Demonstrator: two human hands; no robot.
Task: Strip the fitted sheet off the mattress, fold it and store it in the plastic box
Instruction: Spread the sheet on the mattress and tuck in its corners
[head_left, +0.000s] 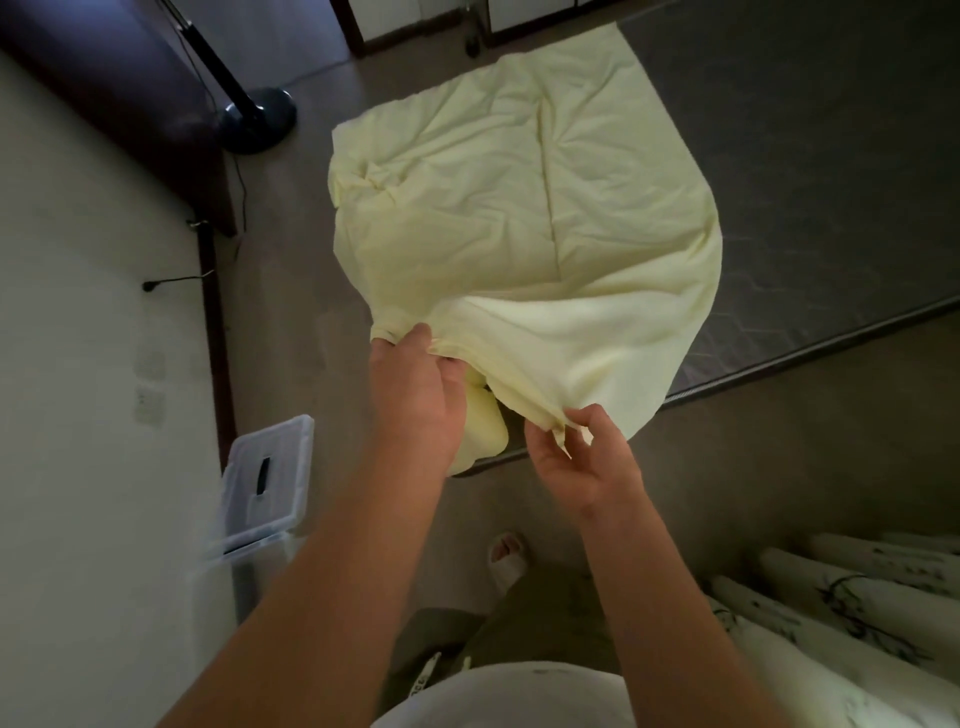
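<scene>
The pale yellow fitted sheet (524, 218) lies off the mattress, spread in a wrinkled heap over the near corner of the bare dark mattress (831, 182). My left hand (415, 384) grips a bunched elastic edge of the sheet at its near left. My right hand (582, 457) pinches another part of the sheet's hem a little lower and to the right. The stretch of hem between my hands is lifted off the bed. The clear plastic box (260, 499) with its lid on stands on the floor at the left, by the wall.
A dark fan base (257, 122) with its pole stands on the floor beyond the sheet. A white wall (78, 364) with a cable runs along the left. Patterned white curtain folds (857, 613) hang at the lower right. My slippered foot (506, 558) is below my hands.
</scene>
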